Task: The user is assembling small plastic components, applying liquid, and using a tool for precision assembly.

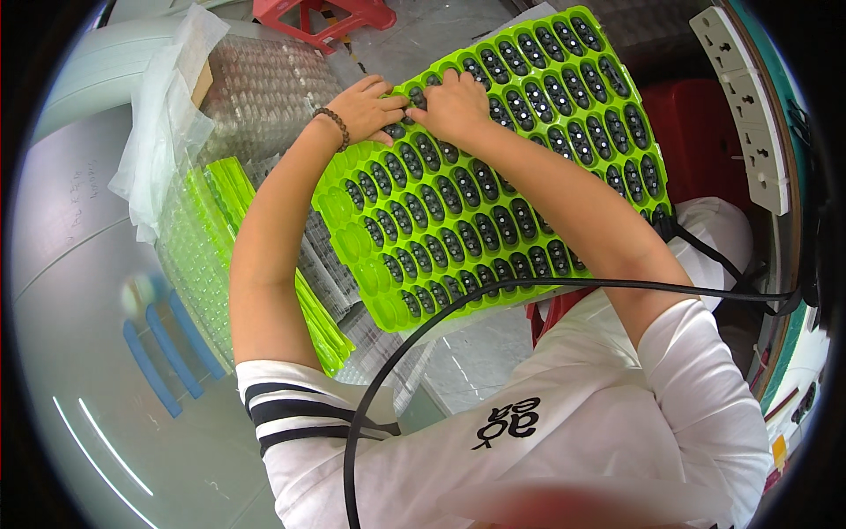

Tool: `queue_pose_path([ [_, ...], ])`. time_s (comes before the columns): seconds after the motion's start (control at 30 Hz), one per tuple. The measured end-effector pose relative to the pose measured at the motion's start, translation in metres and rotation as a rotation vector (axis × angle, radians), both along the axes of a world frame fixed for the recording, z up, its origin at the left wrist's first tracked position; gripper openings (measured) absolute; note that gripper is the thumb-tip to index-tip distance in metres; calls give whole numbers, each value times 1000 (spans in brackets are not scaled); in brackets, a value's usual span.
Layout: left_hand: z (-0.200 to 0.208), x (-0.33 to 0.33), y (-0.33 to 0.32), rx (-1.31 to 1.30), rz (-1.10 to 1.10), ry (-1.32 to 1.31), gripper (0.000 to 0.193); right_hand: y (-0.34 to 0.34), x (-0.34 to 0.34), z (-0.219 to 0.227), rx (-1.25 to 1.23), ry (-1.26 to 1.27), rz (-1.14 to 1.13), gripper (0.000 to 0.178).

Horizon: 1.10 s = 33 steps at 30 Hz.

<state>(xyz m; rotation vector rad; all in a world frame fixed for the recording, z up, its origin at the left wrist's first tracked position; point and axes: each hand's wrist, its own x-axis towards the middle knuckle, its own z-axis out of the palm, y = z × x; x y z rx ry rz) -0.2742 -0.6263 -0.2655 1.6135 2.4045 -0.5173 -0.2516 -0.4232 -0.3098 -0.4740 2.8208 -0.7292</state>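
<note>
A: Position of the tray?
B: Recorded the green tray in front of the person, set slantwise across the upper middle of the view.

A: Contents?
B: Observed rows of oval cells, most of them filled with dark oval pieces bearing pale dots.

A: Condition of the left hand?
B: Found the left hand at the far left edge of the tray, with fingers slightly bent and pointing toward the right hand. Cannot tell whether gripping a piece. Noted a brown beaded bracelet on the same wrist.

A: And the right?
B: Found just beside the left, over the pieces near that edge, with fingers bent downward and thumb toward the left hand. Cannot tell whether closed on anything, owing to hidden fingertips.

A: Surroundings?
B: Logged, left of the tray, a stack of clear trays with white film beside it, and stacked green sheets nearer the left forearm. Also logged a red stool beyond, a white power strip at right and a black cable across the view.
</note>
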Motion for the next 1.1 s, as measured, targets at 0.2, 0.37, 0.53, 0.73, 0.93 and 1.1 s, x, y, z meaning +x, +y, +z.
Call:
queue_pose_path([
  [0.2, 1, 4, -4, -40, 17, 0, 42, 14, 0, -19, -176, 97, 35, 25],
  [0.37, 3, 17, -5, -72, 15, 70, 37, 14, -1, -25, -202, 94, 41, 25],
  [0.53, 7, 28, -14, 40, 131, 90, 32, 20, 0, -28, -152, 179, 120, 27],
  [0.73, -9, 45, -25, -26, 292, 35, 37, 19, -6, -14, -84, 73, 114, 23],
  [0.93, -14, 59, -25, 174, 396, 130, 40, 21, -10, -22, -65, 135, 103, 16],
  [1.1, -23, 68, -13, 292, 398, 177, 44, 23, -5, -19, -185, 282, 52, 14],
])
